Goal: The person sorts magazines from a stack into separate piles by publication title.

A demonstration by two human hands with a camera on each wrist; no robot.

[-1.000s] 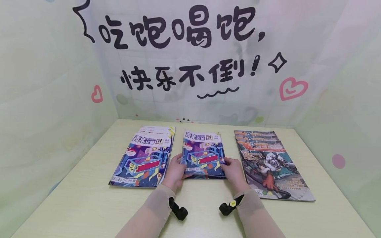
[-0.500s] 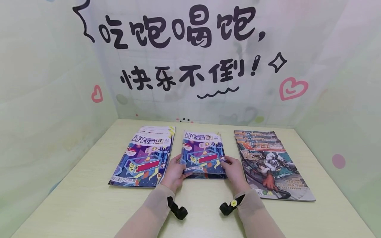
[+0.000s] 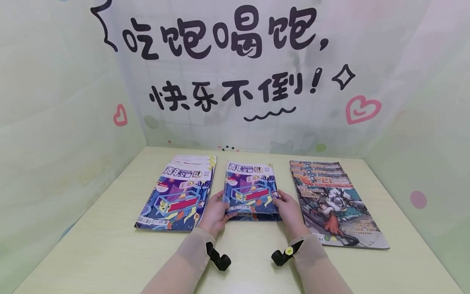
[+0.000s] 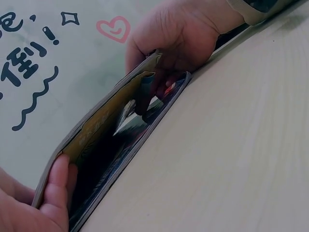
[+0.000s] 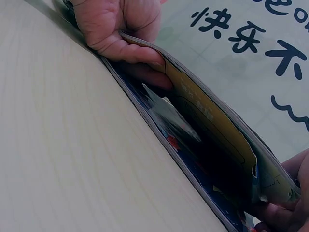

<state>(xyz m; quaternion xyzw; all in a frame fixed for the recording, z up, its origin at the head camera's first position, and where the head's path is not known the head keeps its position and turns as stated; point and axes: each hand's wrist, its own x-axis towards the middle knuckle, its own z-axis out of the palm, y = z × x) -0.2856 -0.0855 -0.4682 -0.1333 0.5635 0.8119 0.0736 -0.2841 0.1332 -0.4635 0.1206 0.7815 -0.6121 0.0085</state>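
In the head view both hands hold a purple-blue magazine (image 3: 251, 188) with Chinese lettering, in the middle of the table. My left hand (image 3: 215, 212) grips its left edge near the front corner; my right hand (image 3: 288, 209) grips the right edge likewise. The near edge is raised over another dark blue magazine (image 3: 253, 217) lying on the table. Both wrist views look into the gap between the two, where the upper one shows a yellowish underside (image 5: 212, 116). Fingers (image 4: 57, 188) of the left hand are tucked under it, thumb outside. The right fingers (image 5: 277, 215) also reach beneath.
A fanned stack of matching purple magazines (image 3: 176, 200) lies to the left. On the right is a fanned stack of larger magazines (image 3: 338, 208) with a figure in red gloves, close beside the right hand. Behind the pale wooden table (image 3: 110, 253) hangs a printed cloth wall (image 3: 235, 134).
The near edge of the held magazine has risen slightly, so more of the magazine beneath shows. Both hands keep their grip and nearly the same place. The side stacks stay put.
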